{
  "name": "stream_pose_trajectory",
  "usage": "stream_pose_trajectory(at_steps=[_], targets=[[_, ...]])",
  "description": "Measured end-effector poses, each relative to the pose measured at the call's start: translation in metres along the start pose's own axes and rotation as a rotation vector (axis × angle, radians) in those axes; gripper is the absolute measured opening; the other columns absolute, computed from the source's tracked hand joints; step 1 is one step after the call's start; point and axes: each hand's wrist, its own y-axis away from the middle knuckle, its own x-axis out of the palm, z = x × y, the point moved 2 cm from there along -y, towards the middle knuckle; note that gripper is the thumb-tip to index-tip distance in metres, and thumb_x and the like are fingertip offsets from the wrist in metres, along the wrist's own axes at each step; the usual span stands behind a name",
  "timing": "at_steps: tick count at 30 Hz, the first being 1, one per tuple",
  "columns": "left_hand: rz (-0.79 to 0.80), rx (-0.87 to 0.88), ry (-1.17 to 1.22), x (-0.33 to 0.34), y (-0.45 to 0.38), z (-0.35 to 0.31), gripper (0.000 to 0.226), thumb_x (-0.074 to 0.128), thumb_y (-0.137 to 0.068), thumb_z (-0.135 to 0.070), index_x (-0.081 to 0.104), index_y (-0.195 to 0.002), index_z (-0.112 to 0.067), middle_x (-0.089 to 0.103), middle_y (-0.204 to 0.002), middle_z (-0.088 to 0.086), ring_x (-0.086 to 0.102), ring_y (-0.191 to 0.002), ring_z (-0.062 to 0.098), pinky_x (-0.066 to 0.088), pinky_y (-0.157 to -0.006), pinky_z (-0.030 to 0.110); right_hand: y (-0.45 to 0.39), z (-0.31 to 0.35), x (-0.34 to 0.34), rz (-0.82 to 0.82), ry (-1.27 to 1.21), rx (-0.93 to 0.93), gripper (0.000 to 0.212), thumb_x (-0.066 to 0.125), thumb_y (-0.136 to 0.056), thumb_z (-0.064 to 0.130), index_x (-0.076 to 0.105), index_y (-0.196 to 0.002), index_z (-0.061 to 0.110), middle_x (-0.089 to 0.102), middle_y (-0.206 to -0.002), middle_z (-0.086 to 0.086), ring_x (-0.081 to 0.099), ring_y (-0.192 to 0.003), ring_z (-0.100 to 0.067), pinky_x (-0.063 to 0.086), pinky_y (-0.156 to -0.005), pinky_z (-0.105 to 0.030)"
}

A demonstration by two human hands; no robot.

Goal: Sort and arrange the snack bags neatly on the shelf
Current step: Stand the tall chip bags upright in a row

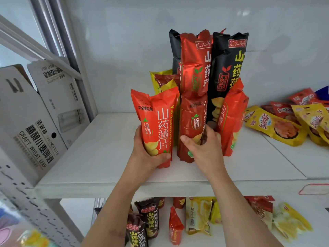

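Note:
On the white shelf (99, 157) stands a cluster of tall yam-slice bags. My left hand (147, 154) grips the lower part of an orange-red bag (156, 120) at the cluster's front left, held upright. My right hand (203, 145) wraps around a darker red bag (191, 122) in the middle front. Another orange-red bag (231, 118) stands to the right of it. Behind them rise a taller red bag (194, 63) and a black bag (229, 68). A yellow bag (160, 77) peeks out at the back left.
Flat yellow and red snack pouches (281, 127) lie scattered at the shelf's right end. White beer cartons (30, 118) lean at the left end. On the lower shelf, several brown, red and yellow bags (195, 216) stand and lie loosely.

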Motion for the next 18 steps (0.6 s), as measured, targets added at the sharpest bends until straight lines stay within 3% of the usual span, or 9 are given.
stream_pose_trajectory(at_steps=[4,6,9,12,14,18], targets=[[-0.019,-0.019,-0.028,-0.015,0.006,0.000,0.100,0.091,-0.066,-0.030,0.028,-0.143,-0.042,0.059,-0.126,-0.020,0.063,-0.111,0.000,0.058,-0.083,0.021,0.007,0.001,0.006,0.145,-0.186,-0.009,0.063,0.076,-0.076,0.053,0.039,-0.126,0.048,0.058,-0.121,0.021,0.058,-0.111,0.001,0.052,-0.097,-0.034],[-0.057,-0.038,-0.048,-0.027,0.011,-0.001,0.102,0.090,-0.061,-0.035,0.030,-0.143,-0.041,0.060,-0.126,-0.018,0.062,-0.113,0.006,0.057,-0.091,0.031,0.012,0.003,0.012,0.234,-0.229,-0.031,0.059,0.072,-0.082,0.051,0.042,-0.132,0.044,0.060,-0.122,0.023,0.059,-0.110,0.003,0.053,-0.096,-0.033],[-0.131,-0.050,-0.068,-0.052,0.016,0.003,0.105,0.088,-0.057,-0.038,0.031,-0.145,-0.035,0.060,-0.125,-0.016,0.062,-0.112,0.006,0.055,-0.093,0.035,0.014,0.008,0.029,0.322,-0.202,-0.088,0.066,0.069,-0.085,0.048,0.038,-0.143,0.039,0.059,-0.127,0.020,0.058,-0.113,0.002,0.051,-0.095,-0.028],[-0.191,-0.058,-0.089,-0.078,0.020,0.009,0.103,0.089,-0.057,-0.034,0.032,-0.143,-0.033,0.062,-0.122,-0.013,0.064,-0.108,0.007,0.057,-0.084,0.031,0.012,0.019,0.054,0.370,-0.168,-0.114,0.066,0.072,-0.080,0.053,0.043,-0.138,0.039,0.060,-0.126,0.017,0.059,-0.111,0.000,0.051,-0.092,-0.025],[-0.231,-0.061,-0.089,-0.095,0.020,0.012,0.096,0.090,-0.063,-0.022,0.035,-0.141,-0.029,0.064,-0.119,-0.008,0.069,-0.097,0.006,0.059,-0.070,0.024,0.007,0.030,0.073,0.404,-0.148,-0.131,0.056,0.075,-0.079,0.047,0.049,-0.128,0.039,0.062,-0.122,0.017,0.059,-0.107,0.003,0.051,-0.091,-0.022],[-0.279,-0.079,-0.084,-0.123,0.016,0.015,0.086,0.083,-0.073,0.005,0.036,-0.141,-0.015,0.065,-0.105,0.000,0.070,-0.070,-0.004,0.054,-0.053,0.015,-0.005,0.051,0.116,0.460,-0.175,-0.136,0.064,0.080,-0.079,0.030,0.049,-0.135,0.029,0.060,-0.113,0.020,0.050,-0.090,0.023,0.041,-0.074,0.002]])
